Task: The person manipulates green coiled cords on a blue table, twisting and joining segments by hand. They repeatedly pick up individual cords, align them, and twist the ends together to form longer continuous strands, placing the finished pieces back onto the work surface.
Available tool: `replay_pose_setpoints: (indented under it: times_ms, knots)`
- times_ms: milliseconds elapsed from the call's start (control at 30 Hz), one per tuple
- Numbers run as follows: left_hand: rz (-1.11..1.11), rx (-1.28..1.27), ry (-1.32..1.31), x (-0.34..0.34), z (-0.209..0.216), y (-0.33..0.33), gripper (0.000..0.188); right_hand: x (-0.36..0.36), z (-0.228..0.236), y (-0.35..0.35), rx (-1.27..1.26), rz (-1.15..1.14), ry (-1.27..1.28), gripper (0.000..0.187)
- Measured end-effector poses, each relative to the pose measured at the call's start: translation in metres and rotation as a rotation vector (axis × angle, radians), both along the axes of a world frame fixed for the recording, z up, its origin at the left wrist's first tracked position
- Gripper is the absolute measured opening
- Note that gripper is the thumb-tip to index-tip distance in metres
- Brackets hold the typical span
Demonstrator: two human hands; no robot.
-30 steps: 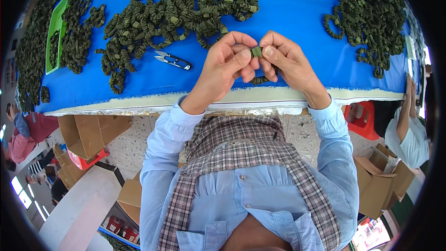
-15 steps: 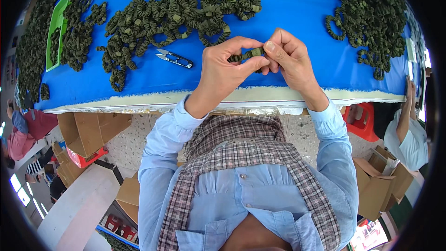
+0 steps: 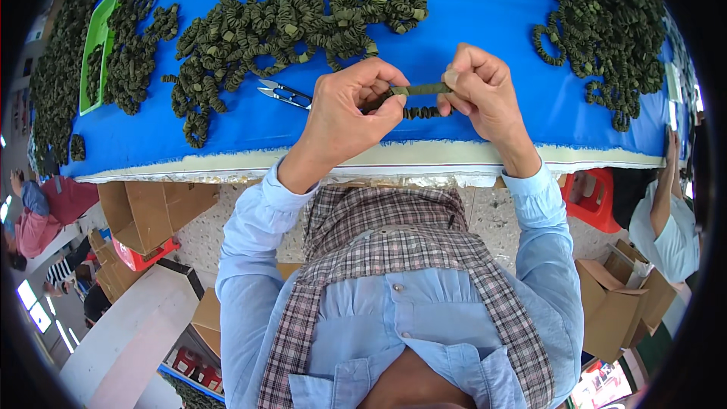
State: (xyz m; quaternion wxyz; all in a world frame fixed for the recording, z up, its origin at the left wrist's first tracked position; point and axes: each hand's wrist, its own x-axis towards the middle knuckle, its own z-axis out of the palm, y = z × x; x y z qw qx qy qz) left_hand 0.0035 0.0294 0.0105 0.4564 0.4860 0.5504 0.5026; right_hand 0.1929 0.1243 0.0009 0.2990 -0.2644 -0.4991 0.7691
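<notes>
Between my two hands a dark green gathered fabric hair tie [image 3: 422, 90] is pulled out sideways, its upper side stretched flat and its lower side still ruffled. My left hand [image 3: 352, 110] pinches one end between thumb and fingers. At the other end my right hand [image 3: 482, 95] grips the band the same way. Just left of my left hand lies a pair of black-handled thread snips [image 3: 284, 94], blades apart, its handle end partly covered by that hand. Beyond my hands spreads a heap of similar green hair ties [image 3: 284, 26].
More hair ties are piled at the right [image 3: 606, 23] and far left, beside a green tray [image 3: 97, 49]. Blue cloth [image 3: 424, 53] covers the table. Below its front edge stand cardboard boxes [image 3: 155, 208] and a red stool [image 3: 591, 201]. Other people sit at both sides.
My hands have moved apart, stretching the hair tie that was bunched between them. My left hand has shifted left and now overlaps the handle of the snips.
</notes>
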Motion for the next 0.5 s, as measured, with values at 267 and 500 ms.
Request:
replay_pose_setpoints:
  times_ms: [267,500]
  knots:
    - [-0.203,-0.118,-0.235,-0.001,0.003,0.007,0.024,-0.003,0.017,-0.005,0.266,0.224,-0.270,0.024]
    - [-0.017,0.048,-0.485,0.021,-0.018,0.005,0.019,-0.004,0.002,-0.006,0.155,0.091,-0.139,0.027]
